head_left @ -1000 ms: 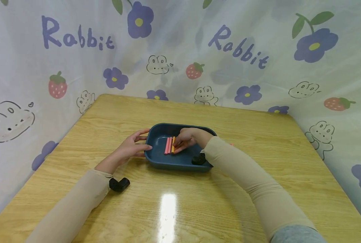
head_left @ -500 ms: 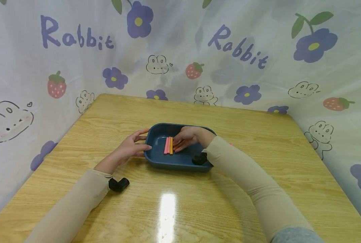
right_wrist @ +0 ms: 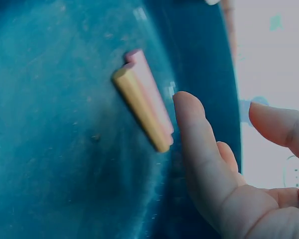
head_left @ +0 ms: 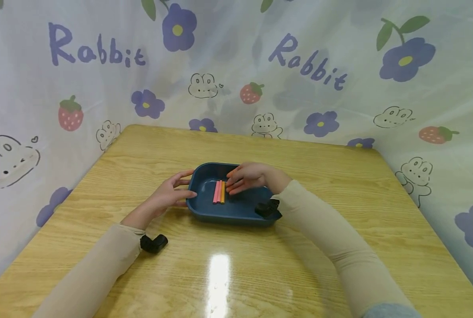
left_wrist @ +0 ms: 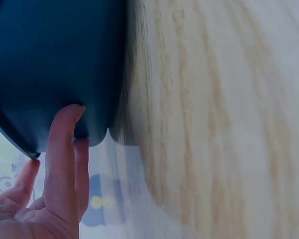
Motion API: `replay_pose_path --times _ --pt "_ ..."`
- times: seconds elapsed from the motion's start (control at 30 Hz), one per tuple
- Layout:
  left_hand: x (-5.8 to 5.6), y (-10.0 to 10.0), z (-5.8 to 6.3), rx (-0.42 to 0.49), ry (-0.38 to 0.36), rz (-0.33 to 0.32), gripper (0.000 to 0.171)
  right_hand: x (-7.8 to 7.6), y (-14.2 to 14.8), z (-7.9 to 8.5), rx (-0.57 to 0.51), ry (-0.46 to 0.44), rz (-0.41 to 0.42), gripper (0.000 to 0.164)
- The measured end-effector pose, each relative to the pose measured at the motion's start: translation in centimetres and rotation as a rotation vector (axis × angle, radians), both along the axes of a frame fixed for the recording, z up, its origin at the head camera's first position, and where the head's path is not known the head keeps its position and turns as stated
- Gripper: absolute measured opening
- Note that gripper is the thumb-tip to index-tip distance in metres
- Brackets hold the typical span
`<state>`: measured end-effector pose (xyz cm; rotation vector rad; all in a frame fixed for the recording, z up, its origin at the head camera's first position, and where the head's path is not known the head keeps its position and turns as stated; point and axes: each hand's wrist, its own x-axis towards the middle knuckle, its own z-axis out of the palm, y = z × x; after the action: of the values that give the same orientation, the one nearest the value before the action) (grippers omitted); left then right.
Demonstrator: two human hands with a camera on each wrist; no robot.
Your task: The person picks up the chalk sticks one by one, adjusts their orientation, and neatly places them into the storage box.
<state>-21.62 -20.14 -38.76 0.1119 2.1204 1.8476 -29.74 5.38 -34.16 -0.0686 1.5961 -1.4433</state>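
Note:
A dark blue tray with rounded corners (head_left: 232,219) stands on the table. At its left end my left hand (head_left: 168,193) grips the wall, thumb over the rim and fingers spread along the outside. In the left wrist view, those fingertips (left_wrist: 72,112) press against the outer wall. Two pink chalk sticks (head_left: 217,192) and an orange chalk stick (head_left: 222,194) lie side by side on the tray floor, left of its middle. My right hand (head_left: 252,176) hovers over the tray, just right of the chalk, fingers apart and holding nothing. The right wrist view shows its thumb and fingers parted beside the orange chalk (right_wrist: 142,110).
The wooden table (head_left: 172,269) extends all around the tray. A white curtain (head_left: 228,53) with flowers, strawberries and rabbits rises behind and along the sides. A black wrist camera (head_left: 154,243) is strapped to each sleeve. My right forearm (head_left: 327,229) crosses the tray's right end.
My right hand has let go of the orange chalk, leaving it against the pink ones, then lifted a little and moved right. My left hand stays on the tray's end.

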Motion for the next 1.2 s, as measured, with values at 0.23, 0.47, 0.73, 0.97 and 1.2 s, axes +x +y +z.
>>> replay_pose_path --times 0.23,0.47,0.73,0.97,1.2 --pt "0.1 0.0 0.1 -0.014 -0.003 0.010 0.075 0.4 0.9 1.1 -0.068 0.039 0.010 0.049" --pt "0.4 0.2 0.8 -0.068 -0.020 0.022 0.073 1.0 2.0 1.8 -0.129 0.060 0.014 0.049" --pt "0.4 0.5 1.1 -0.075 -0.041 0.031 0.071 1.5 3.5 2.6 -0.172 0.087 0.023 0.049" --pt "0.4 0.8 1.0 -0.064 -0.042 0.036 0.071 1.6 5.3 2.8 -0.169 0.129 0.009 0.050" --pt "0.3 1.0 0.8 -0.043 -0.045 0.027 0.072 2.4 8.0 2.4 -0.185 0.142 -0.061 0.048"
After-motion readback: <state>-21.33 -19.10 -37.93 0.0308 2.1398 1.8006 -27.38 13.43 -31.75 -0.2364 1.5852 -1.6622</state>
